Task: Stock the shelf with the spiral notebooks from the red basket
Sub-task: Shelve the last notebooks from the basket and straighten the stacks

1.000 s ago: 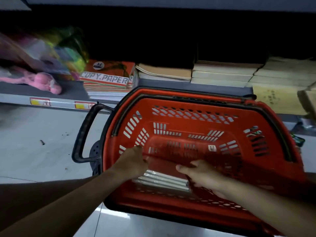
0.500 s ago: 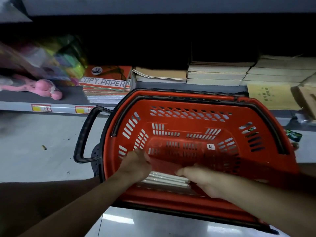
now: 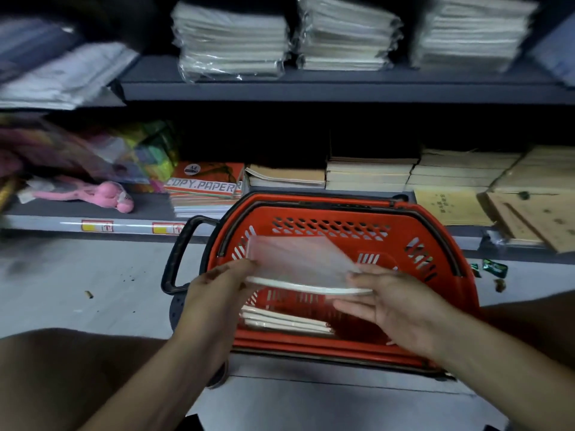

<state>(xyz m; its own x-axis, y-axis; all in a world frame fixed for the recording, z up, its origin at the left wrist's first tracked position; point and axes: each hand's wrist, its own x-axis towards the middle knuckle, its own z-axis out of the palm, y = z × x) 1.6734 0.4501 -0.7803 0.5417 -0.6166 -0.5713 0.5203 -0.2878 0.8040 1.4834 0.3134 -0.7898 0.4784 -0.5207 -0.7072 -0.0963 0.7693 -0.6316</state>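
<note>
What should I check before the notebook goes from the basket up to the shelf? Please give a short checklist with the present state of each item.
1. Both hands hold the notebook: ok; left hand at its left edge, right hand at its right edge.
2. Notebook lifted out of the red basket: ok; it is above the rim.
3. Notebook level: not ok; it tilts and looks blurred.
4. Free space on the upper shelf: cannot tell; wrapped stacks fill the visible part.
5. More notebooks left in the basket: ok; a pile remains.

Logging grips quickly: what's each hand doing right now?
Left hand: holds the notebook by its left end.
Right hand: holds the same notebook's right end.
</note>
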